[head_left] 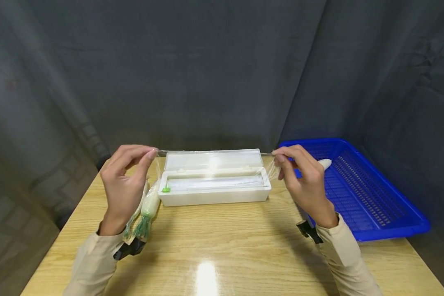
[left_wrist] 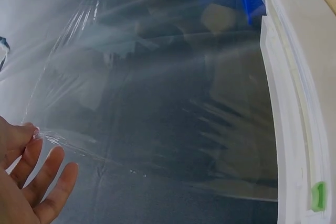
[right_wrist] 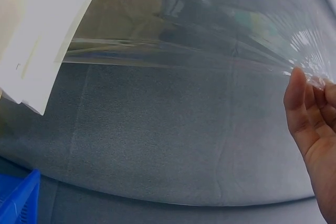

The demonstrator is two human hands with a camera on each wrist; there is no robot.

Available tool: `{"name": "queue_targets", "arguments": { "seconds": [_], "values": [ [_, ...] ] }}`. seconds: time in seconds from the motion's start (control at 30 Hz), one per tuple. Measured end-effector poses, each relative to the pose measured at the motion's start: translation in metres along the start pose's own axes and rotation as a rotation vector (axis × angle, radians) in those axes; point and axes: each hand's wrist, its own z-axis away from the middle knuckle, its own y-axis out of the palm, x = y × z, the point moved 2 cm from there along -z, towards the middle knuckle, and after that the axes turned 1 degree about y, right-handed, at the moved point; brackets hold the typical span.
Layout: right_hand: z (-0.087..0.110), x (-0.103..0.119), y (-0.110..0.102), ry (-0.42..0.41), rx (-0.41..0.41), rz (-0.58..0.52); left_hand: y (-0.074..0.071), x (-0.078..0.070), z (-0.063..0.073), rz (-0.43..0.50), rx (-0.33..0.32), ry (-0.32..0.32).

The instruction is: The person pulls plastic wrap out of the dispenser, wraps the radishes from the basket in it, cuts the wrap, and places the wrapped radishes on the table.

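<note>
A sheet of clear cling film (left_wrist: 157, 87) is stretched up from a white dispenser box (head_left: 214, 198), whose lid (head_left: 186, 161) stands raised at the back. My left hand (head_left: 122, 181) pinches one corner of the film between thumb and forefinger, its other fingers spread in the left wrist view. At the opposite corner, my right hand (head_left: 308, 181) pinches the film too, and creases fan out from its fingertips in the right wrist view. Both hands are held above the table, on either side of the box. A green slider (head_left: 165, 189) sits at the box's left front edge.
Beside the box on the left lie film-wrapped white vegetables with green ends (head_left: 151, 201), partly behind my left hand. A blue plastic basket (head_left: 399, 205) stands on the right, with a white vegetable (head_left: 324, 164) at its left side. Dark curtains (head_left: 192, 74) hang behind the wooden table (head_left: 222, 238).
</note>
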Motion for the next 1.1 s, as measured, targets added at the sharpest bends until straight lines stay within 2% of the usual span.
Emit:
{"name": "queue_targets", "arguments": {
  "seconds": [0.5,0.9,1.1],
  "values": [
    [0.001,0.001,0.003,-0.005,-0.086,-0.022,0.008,0.001,-0.007,0.028,-0.092,-0.01],
    [-0.003,0.005,0.002,-0.006,-0.15,0.01,0.01,-0.005,-0.007,0.049,-0.137,0.055],
    [-0.003,0.007,0.0,0.004,-0.177,0.032,0.01,-0.01,-0.008,0.052,-0.15,0.053]
  ]
}}
